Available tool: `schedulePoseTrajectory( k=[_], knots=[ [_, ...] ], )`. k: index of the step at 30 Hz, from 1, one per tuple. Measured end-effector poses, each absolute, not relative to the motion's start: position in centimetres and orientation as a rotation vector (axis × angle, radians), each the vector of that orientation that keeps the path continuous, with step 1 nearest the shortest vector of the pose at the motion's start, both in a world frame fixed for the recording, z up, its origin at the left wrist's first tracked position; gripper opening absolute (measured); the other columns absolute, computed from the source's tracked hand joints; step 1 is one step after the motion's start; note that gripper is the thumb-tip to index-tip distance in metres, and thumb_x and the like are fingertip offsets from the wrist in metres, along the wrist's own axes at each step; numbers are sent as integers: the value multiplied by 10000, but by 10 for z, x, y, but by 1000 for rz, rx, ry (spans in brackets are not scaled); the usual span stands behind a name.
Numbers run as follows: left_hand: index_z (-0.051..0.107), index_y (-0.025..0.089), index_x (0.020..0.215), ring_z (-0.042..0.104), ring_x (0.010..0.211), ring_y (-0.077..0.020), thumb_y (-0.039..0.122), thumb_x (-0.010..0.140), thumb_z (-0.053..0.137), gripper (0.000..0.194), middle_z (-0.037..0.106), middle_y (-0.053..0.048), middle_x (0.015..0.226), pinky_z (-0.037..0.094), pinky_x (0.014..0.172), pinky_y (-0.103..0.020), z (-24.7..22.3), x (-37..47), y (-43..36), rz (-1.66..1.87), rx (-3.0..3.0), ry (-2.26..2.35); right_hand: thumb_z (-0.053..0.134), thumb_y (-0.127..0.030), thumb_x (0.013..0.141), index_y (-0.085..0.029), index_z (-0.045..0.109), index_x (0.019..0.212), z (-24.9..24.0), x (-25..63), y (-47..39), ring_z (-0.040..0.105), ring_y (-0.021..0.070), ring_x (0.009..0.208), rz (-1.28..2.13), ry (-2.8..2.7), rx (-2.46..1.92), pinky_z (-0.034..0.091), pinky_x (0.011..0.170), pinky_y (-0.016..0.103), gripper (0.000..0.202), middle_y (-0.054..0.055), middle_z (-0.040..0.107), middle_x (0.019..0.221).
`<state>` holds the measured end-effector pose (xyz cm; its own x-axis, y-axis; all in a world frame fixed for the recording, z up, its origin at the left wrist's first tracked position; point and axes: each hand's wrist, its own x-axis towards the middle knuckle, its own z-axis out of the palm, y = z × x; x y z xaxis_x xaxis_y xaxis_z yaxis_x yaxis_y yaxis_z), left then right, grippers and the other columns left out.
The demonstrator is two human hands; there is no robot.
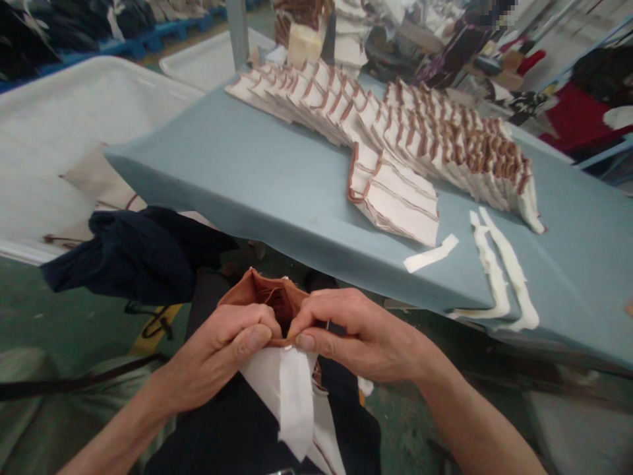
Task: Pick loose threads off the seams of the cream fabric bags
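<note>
Over my lap is a cream fabric bag piece with a brown edge and a brown inside. My left hand pinches its near rim, thumb outside and fingers curled into the opening. Close beside it, my right hand grips the same rim in a like pinch. A white strip hangs down the front from the rim between both hands. What fastens the strip there is hidden by the fingers. Some thin brown strands show inside the opening.
A blue-covered table stands ahead, bearing rows of cream pieces with brown edges, a separate stack, a short white strip and long off-white strips. At left are a white bin and dark blue cloth.
</note>
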<state>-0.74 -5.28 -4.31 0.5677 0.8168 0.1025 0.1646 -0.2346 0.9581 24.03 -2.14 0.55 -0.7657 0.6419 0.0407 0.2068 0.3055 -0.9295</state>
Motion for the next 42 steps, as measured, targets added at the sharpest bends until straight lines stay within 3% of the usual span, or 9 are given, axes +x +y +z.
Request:
schedulePoseTrajectory(
  k=[4,13,20,25,28,31,34,38,42],
  knots=[
    [514,200,757,464,652,-122,310,1130,343,425,500,43,706,387,633,-242,-21,-3,-46,630,1812,826,643,-279,1072,-181,663,872,6,237,-19,594,122,732,1227,-2306,-798,424,717,249,224,-6,689,807],
    [374,218,673,313,563,-106,321,1079,452,427,322,68,635,252,519,-260,-18,13,-40,599,1730,784,569,-449,1117,-199,627,839,3,244,-20,563,138,700,891,-2399,-763,378,694,276,379,3,685,760],
    [445,202,640,333,500,-82,342,1034,596,445,352,86,570,249,487,-239,-28,13,-60,605,1666,731,676,-683,979,-223,512,690,-10,244,-29,437,114,561,816,-2377,-641,287,653,314,567,-54,564,593],
    [527,194,654,486,553,-89,209,1009,561,357,533,68,597,301,533,-237,-29,12,-69,518,1871,838,684,-731,945,-225,500,676,-27,239,-31,395,104,529,842,-2321,-522,270,643,314,602,-80,486,551],
    [491,196,636,462,518,-88,140,962,539,334,521,66,575,267,518,-257,-32,22,-80,546,1992,865,559,-749,1012,-225,525,691,-33,241,-31,428,120,547,898,-2360,-502,283,653,323,616,-62,511,564],
    [430,207,649,446,487,-79,106,944,484,316,477,73,566,262,508,-257,-37,35,-92,613,1999,915,253,-832,1043,-233,532,684,-39,246,-28,461,157,575,913,-2449,-586,312,683,352,752,-21,531,570],
    [327,223,660,411,465,-69,95,927,426,312,403,85,551,268,494,-237,-38,42,-99,661,1930,935,2,-790,1048,-237,521,685,-49,253,-22,506,181,618,912,-2429,-688,386,765,374,841,15,580,607],
    [272,228,669,362,457,-64,151,955,472,357,330,94,554,258,461,-210,-36,42,-99,639,1851,885,-30,-718,1080,-232,548,723,-69,259,-13,582,193,734,939,-2382,-779,432,911,390,835,41,655,699],
    [261,222,668,366,452,-60,157,994,470,393,316,95,554,254,466,-218,-39,37,-103,653,1904,893,-40,-713,1080,-224,576,729,-90,259,-8,593,208,820,861,-2413,-798,418,881,387,861,61,676,746]
  ],
)
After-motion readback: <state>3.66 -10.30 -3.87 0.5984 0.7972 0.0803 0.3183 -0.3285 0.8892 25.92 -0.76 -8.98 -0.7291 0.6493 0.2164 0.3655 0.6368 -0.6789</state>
